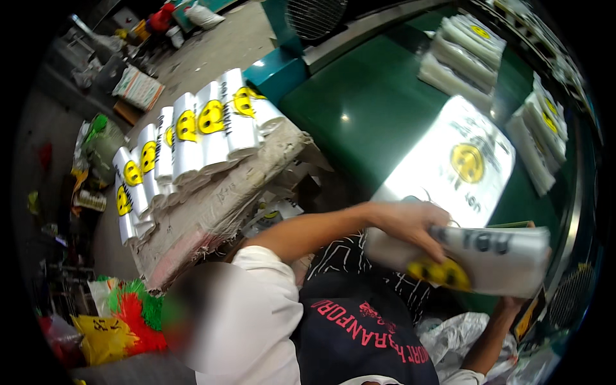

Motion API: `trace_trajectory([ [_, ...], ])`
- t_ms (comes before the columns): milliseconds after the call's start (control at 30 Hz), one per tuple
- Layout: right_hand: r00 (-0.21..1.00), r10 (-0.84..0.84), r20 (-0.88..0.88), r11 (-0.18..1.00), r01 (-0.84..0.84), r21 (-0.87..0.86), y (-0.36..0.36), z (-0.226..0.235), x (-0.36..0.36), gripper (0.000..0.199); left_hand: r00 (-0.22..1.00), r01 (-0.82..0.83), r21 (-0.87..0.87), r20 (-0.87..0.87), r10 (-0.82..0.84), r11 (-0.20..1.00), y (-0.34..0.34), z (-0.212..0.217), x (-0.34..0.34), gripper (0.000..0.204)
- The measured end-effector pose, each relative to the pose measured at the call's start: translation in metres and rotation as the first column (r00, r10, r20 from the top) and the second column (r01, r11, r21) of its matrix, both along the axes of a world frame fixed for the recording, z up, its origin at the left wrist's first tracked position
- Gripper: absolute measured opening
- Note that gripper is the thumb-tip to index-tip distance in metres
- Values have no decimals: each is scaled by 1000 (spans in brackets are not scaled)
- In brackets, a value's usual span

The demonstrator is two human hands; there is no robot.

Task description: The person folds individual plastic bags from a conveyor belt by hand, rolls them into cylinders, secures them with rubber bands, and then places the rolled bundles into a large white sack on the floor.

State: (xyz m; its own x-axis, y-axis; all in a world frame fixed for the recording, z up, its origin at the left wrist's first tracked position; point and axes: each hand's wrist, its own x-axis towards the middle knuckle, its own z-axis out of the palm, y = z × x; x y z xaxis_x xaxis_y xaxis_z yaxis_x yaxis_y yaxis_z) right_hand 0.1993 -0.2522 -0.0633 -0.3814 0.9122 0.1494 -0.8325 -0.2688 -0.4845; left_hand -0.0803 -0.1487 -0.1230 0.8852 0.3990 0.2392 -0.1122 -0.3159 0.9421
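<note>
A folded bundle of white plastic bags (494, 260) with a yellow smiley and dark lettering is held in front of me, slightly blurred. My left hand (414, 224) grips its upper left part, thumb and fingers closed round the edge. From below, my right hand (511, 303) holds the bundle's right end, most of its fingers hidden behind the plastic. Beyond the bundle, a flat stack of white bags (491, 144) with a smiley lies on the green table (340, 122).
Left, several folded bag bundles (210, 125) lie in a row on a worn, cardboard-like slab (218, 199). More bag stacks (462, 61) sit on the table's far right, others (542, 138) nearer. Crumpled clear plastic (455, 340) is below my right arm. Coloured plastic (131, 321) lies lower left.
</note>
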Motion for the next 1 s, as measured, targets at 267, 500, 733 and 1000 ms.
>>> trace_trajectory([
  [267,40,-555,831,813,-186,552,72,-27,-63,52,351,-865,32,-675,650,501,38,21,-189,47],
  [500,-482,-636,603,771,-441,460,92,-122,-55,50,-363,-543,828,-382,850,140,49,6,-530,42],
  [733,-527,-540,656,837,-253,485,77,-149,-27,40,468,-609,736,30,883,297,85,-32,-110,58],
  [1000,-802,-248,544,883,43,467,30,-152,-9,57,425,-333,743,-431,796,581,76,-81,19,70],
])
